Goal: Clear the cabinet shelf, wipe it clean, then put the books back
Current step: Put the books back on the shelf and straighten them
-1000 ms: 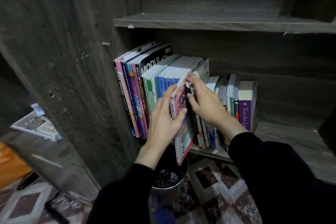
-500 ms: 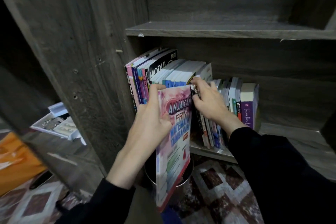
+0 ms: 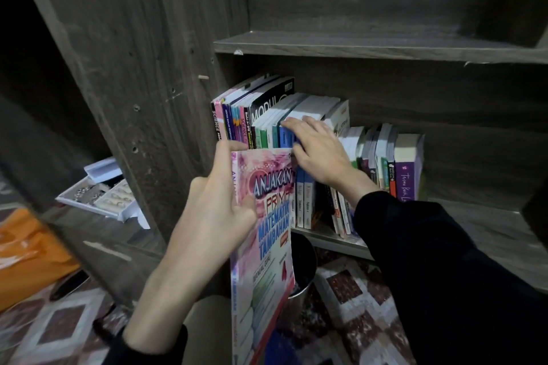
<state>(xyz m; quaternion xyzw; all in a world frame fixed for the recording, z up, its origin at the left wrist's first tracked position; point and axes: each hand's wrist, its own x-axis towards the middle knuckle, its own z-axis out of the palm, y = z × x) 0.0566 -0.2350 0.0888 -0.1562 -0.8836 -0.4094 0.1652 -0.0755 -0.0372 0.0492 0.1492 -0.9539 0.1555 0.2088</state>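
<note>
Dark grey wood cabinet [image 3: 142,68], two shelves in view: upper shelf [image 3: 370,46] bare, lower shelf [image 3: 480,234] carries the row of books [image 3: 267,115], packed against the left wall and leaning a bit. Right end of the row is a purple book [image 3: 406,169]; shelf board beyond it is bare.

Left hand [image 3: 216,201]: gripping the pink maths workbook [image 3: 267,246]. Thumb across the front cover, fingers wrapped behind the spine side, index finger stretched up to the top corner. Workbook is upright, cover facing me, out in front of the row, bottom edge hanging below shelf level. Can't tell if it touches the spines behind it.

Right hand [image 3: 320,151]: fingers nearly straight and spread, laid over the top edges of the blue-spined books [image 3: 284,135] mid-row. Thumb sits lower, in front of the spines, just beside the workbook's top right corner. Nothing clamped in it.

Below the shelf: metal container [image 3: 305,258] on the patterned floor [image 3: 350,290], partly hidden by the workbook. Far left: white tray [image 3: 98,195] and orange bag [image 3: 29,252].
</note>
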